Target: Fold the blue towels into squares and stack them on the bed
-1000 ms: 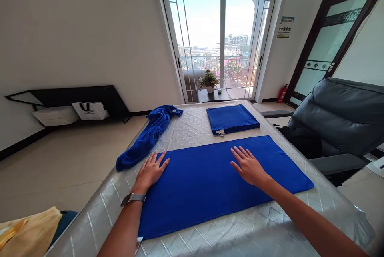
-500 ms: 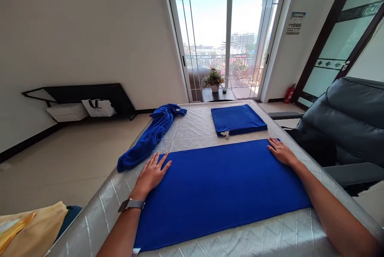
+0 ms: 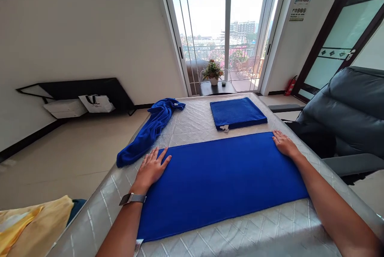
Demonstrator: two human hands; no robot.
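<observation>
At 5 o'clock, blue cloth point(image 3: 222, 181): likely light, limp; pinch corners. Left hand point(image 3: 152, 170), right hand point(image 3: 285, 145) flat, clamped on nothing.

Head view, close over blue cloth point(image 3: 225, 181), looking forward and down toward window point(image 3: 204, 13); bottom right seems blurred.

The flat blue rectangular cloth point(image 3: 222, 181) between the left hand point(image 3: 152, 171) and right hand point(image 3: 283, 144) looks smooth and matt. Around both, the silvery quilted mattress point(image 3: 246, 233) looks ridged, with a glossy, metallic sheen.
</observation>
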